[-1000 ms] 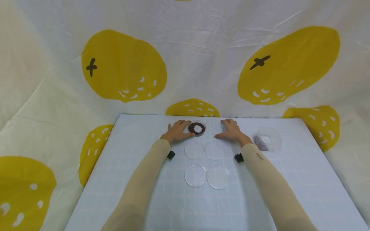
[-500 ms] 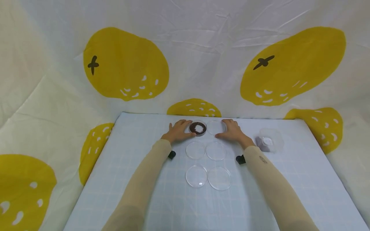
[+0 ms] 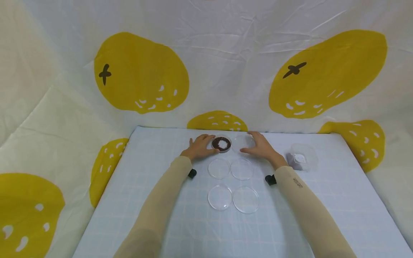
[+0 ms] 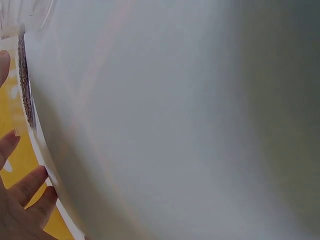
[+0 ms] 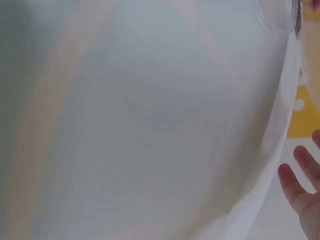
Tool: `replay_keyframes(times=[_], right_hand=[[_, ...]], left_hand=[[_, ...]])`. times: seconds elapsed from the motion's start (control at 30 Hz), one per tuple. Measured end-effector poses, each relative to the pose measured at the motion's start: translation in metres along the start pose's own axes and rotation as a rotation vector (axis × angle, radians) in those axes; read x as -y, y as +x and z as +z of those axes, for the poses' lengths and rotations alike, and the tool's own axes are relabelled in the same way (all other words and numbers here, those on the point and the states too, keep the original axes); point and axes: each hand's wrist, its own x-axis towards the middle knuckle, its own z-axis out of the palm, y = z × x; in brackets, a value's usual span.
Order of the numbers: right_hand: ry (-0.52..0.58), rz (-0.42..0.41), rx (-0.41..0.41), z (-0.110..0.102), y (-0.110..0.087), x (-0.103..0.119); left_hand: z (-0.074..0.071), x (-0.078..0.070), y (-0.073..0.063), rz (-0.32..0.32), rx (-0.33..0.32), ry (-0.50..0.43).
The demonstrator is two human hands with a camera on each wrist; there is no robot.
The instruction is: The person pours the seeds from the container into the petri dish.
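At the back of the table my left hand (image 3: pixel 199 147) holds a petri dish (image 3: pixel 221 144) by its left side, fingers at the far rim and thumb at the near rim. Dark brown grains with a white patch in the middle fill this dish. Edge-on in the left wrist view, the grains (image 4: pixel 25 85) show between thumb and fingertips. Just to the right, my right hand (image 3: pixel 261 147) grips a clear petri dish lid (image 3: pixel 240 142) between thumb and fingers. The right wrist view shows only some spread fingers (image 5: pixel 300 182) of that hand at its right edge.
Nearer me lie two pairs of clear round dish pieces, one pair (image 3: pixel 241 169) in the middle and one (image 3: pixel 245 199) in front. A clear plastic tub (image 3: pixel 306 156) with something white inside stands right of my right hand. A patterned cloth (image 3: pixel 226 82) hangs behind the table (image 3: pixel 155 143).
My right hand has closed in on the lid from its right side and now grips it. My left hand stays at the grain-filled dish. The head view has shifted slightly.
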Motion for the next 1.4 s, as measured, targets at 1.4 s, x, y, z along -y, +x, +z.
replay_keyframes(times=[1.4], right_hand=[[0.250, -0.152, 0.049, 0.025, 0.028, 0.053]], left_hand=[[-0.003, -0.004, -0.003, -0.018, 0.011, 0.030]])
